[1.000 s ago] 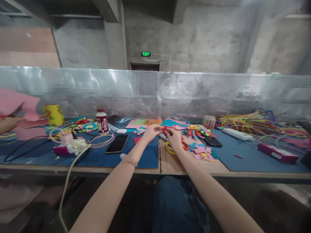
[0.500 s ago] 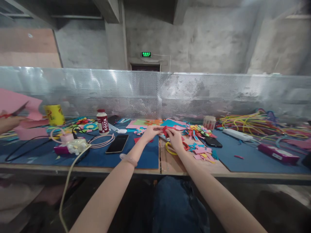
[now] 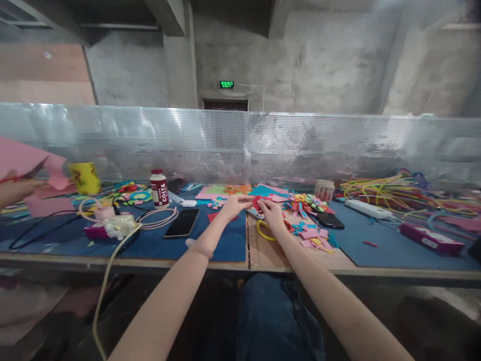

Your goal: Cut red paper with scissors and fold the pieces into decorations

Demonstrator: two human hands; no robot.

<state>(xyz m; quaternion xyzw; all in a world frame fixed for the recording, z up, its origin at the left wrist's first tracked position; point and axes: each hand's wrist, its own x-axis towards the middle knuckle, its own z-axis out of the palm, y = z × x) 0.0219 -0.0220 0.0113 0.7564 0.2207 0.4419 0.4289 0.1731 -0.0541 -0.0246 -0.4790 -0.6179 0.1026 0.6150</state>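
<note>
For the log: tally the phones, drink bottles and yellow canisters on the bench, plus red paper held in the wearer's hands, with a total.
Phones: 2 (left phone, right phone)
Drink bottle: 1
Yellow canister: 1
Held red paper, between left hand and right hand: 1
Total: 5

Red paper (image 3: 256,202), small piece, partly covered, exact shape indistinct, held between left hand (image 3: 235,206) at its 9 o'clock side and right hand (image 3: 273,214) at its 4 o'clock side, near view centre toward 5 o'clock.
</note>
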